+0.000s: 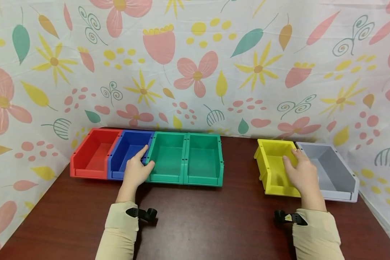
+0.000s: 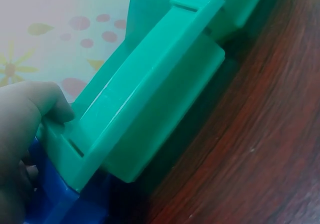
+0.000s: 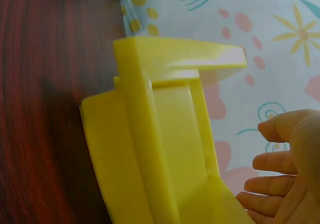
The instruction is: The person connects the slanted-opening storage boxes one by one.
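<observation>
One grip is grasping: the left grip [image 1: 136, 171], at the head view's 8 o'clock, pinches the adjoining walls of the blue bin [image 1: 125, 151] and the left green bin [image 1: 167, 153], thumb on the green side. At 4 o'clock the right grip [image 1: 301, 170] is released, fingers loosely extended over the yellow bin [image 1: 273, 166], beside the grey bin [image 1: 333, 171]; I cannot tell whether it touches either. Left of the blue bin, at 9 o'clock, sits the red bin [image 1: 97, 153]; the right green bin [image 1: 202, 157] ends that row on the surface [image 1: 198, 227]. Flowered cloth [image 1: 195, 21] blocks 12 o'clock.
</observation>
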`<action>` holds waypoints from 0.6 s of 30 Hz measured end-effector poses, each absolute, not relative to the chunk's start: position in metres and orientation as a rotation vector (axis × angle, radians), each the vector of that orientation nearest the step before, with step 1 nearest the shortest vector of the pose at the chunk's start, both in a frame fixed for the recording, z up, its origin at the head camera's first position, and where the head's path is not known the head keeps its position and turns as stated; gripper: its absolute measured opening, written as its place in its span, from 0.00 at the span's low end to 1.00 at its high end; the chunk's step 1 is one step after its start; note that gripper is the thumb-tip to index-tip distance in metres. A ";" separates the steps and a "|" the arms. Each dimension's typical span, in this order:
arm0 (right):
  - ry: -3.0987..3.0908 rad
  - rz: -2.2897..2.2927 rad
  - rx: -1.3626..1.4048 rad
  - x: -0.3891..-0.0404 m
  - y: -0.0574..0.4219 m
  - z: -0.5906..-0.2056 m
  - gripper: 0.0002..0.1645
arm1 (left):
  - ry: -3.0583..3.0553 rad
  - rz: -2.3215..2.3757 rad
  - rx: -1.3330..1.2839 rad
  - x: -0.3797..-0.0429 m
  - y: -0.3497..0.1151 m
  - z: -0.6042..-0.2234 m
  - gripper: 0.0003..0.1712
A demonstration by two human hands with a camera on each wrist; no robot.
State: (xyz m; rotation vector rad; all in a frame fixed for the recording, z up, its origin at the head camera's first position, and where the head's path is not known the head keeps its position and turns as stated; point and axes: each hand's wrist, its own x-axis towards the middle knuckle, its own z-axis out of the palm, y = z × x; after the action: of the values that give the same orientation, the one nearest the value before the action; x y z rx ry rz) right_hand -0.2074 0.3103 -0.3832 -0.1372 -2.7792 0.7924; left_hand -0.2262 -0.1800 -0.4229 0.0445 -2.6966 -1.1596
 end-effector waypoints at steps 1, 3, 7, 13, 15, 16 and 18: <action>-2.774 0.796 -0.133 -0.207 0.309 -0.383 0.37 | -2.695 -1.153 0.047 -0.226 -0.181 -0.423 0.38; -2.768 0.805 -0.119 -0.208 0.307 -0.382 0.37 | -2.694 -1.146 0.052 -0.225 -0.183 -0.422 0.37; -2.766 0.810 -0.080 -0.209 0.300 -0.384 0.36 | -2.703 -1.147 0.056 -0.225 -0.188 -0.422 0.37; -2.766 0.788 -0.015 -0.210 0.286 -0.388 0.36 | -2.726 -1.181 0.059 -0.224 -0.196 -0.421 0.36; -2.765 0.786 0.007 -0.210 0.281 -0.388 0.35 | -2.731 -1.188 0.064 -0.224 -0.198 -0.421 0.36; -2.767 0.785 0.016 -0.210 0.279 -0.388 0.35 | -2.733 -1.195 0.066 -0.224 -0.200 -0.421 0.36; -2.775 0.785 0.033 -0.210 0.275 -0.387 0.35 | -2.736 -1.204 0.069 -0.224 -0.201 -0.420 0.36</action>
State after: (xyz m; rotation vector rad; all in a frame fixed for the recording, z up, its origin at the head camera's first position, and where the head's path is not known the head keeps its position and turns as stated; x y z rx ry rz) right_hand -0.2096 0.2746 -0.3874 0.0331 -2.7746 0.7853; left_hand -0.2239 -0.2013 -0.4204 0.0693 -2.7359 -1.2035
